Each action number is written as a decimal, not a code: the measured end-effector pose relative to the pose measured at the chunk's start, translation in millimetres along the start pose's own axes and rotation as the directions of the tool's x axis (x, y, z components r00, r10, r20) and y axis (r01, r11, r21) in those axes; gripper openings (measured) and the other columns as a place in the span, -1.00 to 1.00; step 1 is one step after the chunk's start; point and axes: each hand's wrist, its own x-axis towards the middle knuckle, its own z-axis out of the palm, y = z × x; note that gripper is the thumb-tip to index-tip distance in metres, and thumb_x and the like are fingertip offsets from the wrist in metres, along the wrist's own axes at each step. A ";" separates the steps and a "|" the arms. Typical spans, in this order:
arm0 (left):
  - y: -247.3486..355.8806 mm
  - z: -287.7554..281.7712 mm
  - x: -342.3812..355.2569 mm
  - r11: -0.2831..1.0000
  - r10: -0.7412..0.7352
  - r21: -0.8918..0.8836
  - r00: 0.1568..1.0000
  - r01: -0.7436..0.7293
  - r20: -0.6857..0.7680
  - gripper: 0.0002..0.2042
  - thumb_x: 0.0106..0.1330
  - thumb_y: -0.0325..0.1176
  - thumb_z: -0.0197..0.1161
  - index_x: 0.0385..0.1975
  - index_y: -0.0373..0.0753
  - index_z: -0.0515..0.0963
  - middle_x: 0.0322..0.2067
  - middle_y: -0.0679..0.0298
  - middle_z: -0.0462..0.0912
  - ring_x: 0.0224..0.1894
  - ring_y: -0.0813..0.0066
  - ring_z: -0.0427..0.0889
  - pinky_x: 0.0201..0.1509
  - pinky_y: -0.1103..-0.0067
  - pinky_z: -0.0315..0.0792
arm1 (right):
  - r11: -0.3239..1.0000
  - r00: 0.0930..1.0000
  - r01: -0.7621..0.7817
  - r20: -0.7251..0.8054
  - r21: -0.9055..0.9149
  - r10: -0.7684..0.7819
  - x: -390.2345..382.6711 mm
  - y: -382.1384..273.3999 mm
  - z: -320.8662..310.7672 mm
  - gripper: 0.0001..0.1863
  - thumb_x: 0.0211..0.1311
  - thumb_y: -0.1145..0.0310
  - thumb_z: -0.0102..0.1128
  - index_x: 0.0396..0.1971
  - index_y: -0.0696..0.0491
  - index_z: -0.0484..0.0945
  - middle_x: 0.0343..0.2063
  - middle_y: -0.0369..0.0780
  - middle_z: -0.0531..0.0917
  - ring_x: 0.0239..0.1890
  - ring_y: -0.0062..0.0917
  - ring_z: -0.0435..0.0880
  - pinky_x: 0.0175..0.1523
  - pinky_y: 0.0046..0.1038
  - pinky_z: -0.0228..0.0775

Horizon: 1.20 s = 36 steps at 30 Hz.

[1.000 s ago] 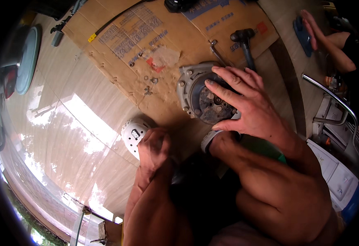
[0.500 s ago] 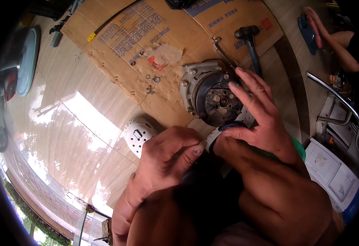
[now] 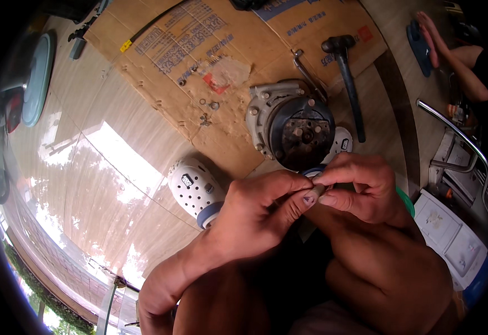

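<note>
My left hand (image 3: 260, 212) and my right hand (image 3: 364, 187) meet over my lap, fingertips pinched together. Between them is a small greyish, roughly cylindrical part (image 3: 318, 191); the fingers cover most of it, so its exact kind does not show. Both hands grip it. Just beyond them a metal compressor (image 3: 260, 114) with a round black clutch face (image 3: 305, 137) rests partly on the cardboard, bolts showing around its face. Behind the compressor lies a wrench-like metal tool (image 3: 309, 77). A black hammer (image 3: 349, 84) lies to its right.
Flattened cardboard (image 3: 171, 100) covers the floor ahead, with several small metal pieces (image 3: 206, 119) on it. White clogs (image 3: 191, 184) are on my feet. A curved chrome frame (image 3: 461, 128) and a white tray (image 3: 450, 237) stand at right. Another person's arm (image 3: 458, 70) shows at far right.
My right hand has come down from beside the compressor and closed with the left on the small part. My left hand has moved right, uncovering more of the left clog.
</note>
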 end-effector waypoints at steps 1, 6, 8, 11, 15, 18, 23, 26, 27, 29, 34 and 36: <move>-2.6 0.6 0.4 1.000 0.014 0.022 1.000 -0.014 -0.001 -0.88 0.46 -0.43 0.32 -0.14 -0.34 0.67 -0.32 0.26 0.76 -0.30 0.62 0.68 -0.20 0.65 0.54 | 1.000 1.000 -0.027 -0.011 0.010 0.027 -0.6 0.1 0.2 -0.73 0.19 0.50 0.49 -0.09 0.16 0.73 -0.34 -0.22 0.75 -0.38 -0.59 0.70 -0.28 -0.54 0.48; -2.7 3.4 0.9 0.997 -0.066 -0.045 0.998 0.067 0.014 -0.86 0.47 -0.41 0.31 -0.13 -0.35 0.67 -0.34 0.29 0.74 -0.32 0.65 0.66 -0.22 0.67 0.53 | 0.988 0.990 -0.137 -0.012 0.074 0.138 -2.3 -1.5 -0.6 -0.82 0.26 0.51 0.43 -0.15 0.16 0.71 -0.34 -0.24 0.74 -0.37 -0.65 0.66 -0.28 -0.58 0.45; -3.8 3.9 0.7 0.984 -0.107 -0.139 0.994 0.110 0.028 -0.85 0.48 -0.40 0.30 -0.13 -0.35 0.67 -0.35 0.32 0.73 -0.34 0.69 0.63 -0.24 0.69 0.52 | 0.952 0.976 -0.213 0.012 0.222 0.215 -5.6 1.0 -0.2 -0.83 0.25 0.58 0.40 -0.17 0.23 0.66 -0.31 -0.20 0.69 -0.33 -0.61 0.62 -0.20 -0.57 0.39; -3.2 5.2 3.0 0.988 -0.092 -0.122 0.996 0.090 -0.016 -0.84 0.44 -0.39 0.34 -0.11 -0.33 0.68 -0.37 0.31 0.73 -0.35 0.59 0.65 -0.24 0.62 0.55 | 0.906 0.965 -0.249 0.008 0.342 0.262 -5.7 2.2 1.1 -0.88 0.36 0.56 0.30 -0.16 0.24 0.63 -0.29 -0.20 0.68 -0.29 -0.61 0.63 -0.14 -0.58 0.40; -12.1 -9.8 12.4 0.768 0.331 0.594 0.942 -0.240 -0.048 -0.71 0.32 -0.25 0.45 -0.07 -0.26 0.69 -0.19 0.20 0.73 -0.12 0.31 0.68 -0.02 0.43 0.58 | 0.869 0.858 -0.286 -0.296 0.404 0.420 3.3 7.4 -5.4 -0.89 0.44 0.48 0.24 -0.17 0.21 0.63 -0.33 -0.33 0.69 -0.28 -0.72 0.64 -0.19 -0.65 0.45; -18.1 -15.6 24.2 0.400 0.564 0.894 0.823 -0.200 -0.068 -0.45 0.13 -0.01 0.52 0.08 -0.15 0.67 0.14 0.07 0.60 0.22 -0.05 0.49 0.27 0.20 0.42 | 0.956 0.833 -0.290 -0.478 0.052 0.279 12.9 23.9 -7.8 -0.89 0.44 0.47 0.25 -0.16 0.19 0.64 -0.31 -0.34 0.70 -0.26 -0.74 0.63 -0.17 -0.65 0.45; -26.3 -5.8 39.1 0.386 0.465 0.909 0.884 -0.156 -0.046 -0.19 0.13 0.33 0.29 0.32 -0.08 0.52 0.35 0.06 0.41 0.33 -0.11 0.33 0.38 0.02 0.16 | 0.965 0.880 -0.262 -0.408 0.008 0.243 17.0 27.7 1.2 -0.89 0.45 0.48 0.26 -0.14 0.19 0.63 -0.30 -0.37 0.61 -0.29 -0.81 0.50 -0.19 -0.71 0.32; -30.4 -7.7 40.0 0.363 0.425 0.920 0.905 -0.145 -0.025 -0.16 0.12 0.34 0.30 0.33 -0.13 0.50 0.35 0.08 0.44 0.35 -0.12 0.32 0.39 0.01 0.15 | 0.964 0.889 -0.255 -0.411 -0.074 0.203 18.0 25.9 2.8 -0.90 0.45 0.49 0.25 -0.15 0.20 0.62 -0.24 -0.35 0.60 -0.27 -0.79 0.50 -0.17 -0.69 0.33; -31.5 -8.4 40.4 0.363 0.425 0.920 0.905 -0.152 -0.018 -0.14 0.12 0.34 0.30 0.34 -0.15 0.49 0.34 0.09 0.45 0.36 -0.12 0.32 0.40 0.00 0.14 | 0.965 0.886 -0.240 -0.431 -0.110 0.171 17.1 27.0 3.1 -0.90 0.45 0.49 0.25 -0.15 0.20 0.62 -0.21 -0.32 0.60 -0.25 -0.77 0.51 -0.15 -0.68 0.35; -31.3 -9.4 40.6 0.364 0.415 0.918 0.910 -0.159 -0.006 -0.11 0.09 0.34 0.31 0.36 -0.16 0.46 0.33 0.09 0.46 0.36 -0.11 0.33 0.40 0.00 0.15 | 0.963 0.883 -0.226 -0.449 -0.145 0.139 15.8 30.3 2.8 -0.90 0.46 0.49 0.24 -0.16 0.21 0.62 -0.17 -0.29 0.61 -0.23 -0.75 0.52 -0.13 -0.66 0.36; -36.6 -8.9 45.1 0.477 0.401 0.862 0.915 -0.174 -0.037 0.03 0.01 0.37 0.35 0.45 -0.19 0.33 0.34 0.08 0.46 0.33 -0.08 0.38 0.39 0.02 0.19 | 0.960 0.879 -0.103 -0.475 -0.262 -0.036 18.8 53.3 4.7 -0.89 0.47 0.49 0.21 -0.13 0.21 0.60 0.02 -0.15 0.60 -0.02 -0.62 0.57 0.09 -0.57 0.42; -33.4 -10.9 48.2 0.374 0.390 0.915 0.921 -0.153 -0.005 0.16 -0.13 0.31 0.54 0.45 -0.33 0.28 0.31 0.03 0.48 0.30 -0.04 0.47 0.36 0.14 0.31 | 0.950 0.858 -0.099 -0.508 -0.295 -0.069 26.8 57.3 10.0 -0.90 0.41 0.50 0.25 -0.15 0.19 0.61 -0.04 -0.14 0.66 -0.04 -0.53 0.63 0.05 -0.50 0.47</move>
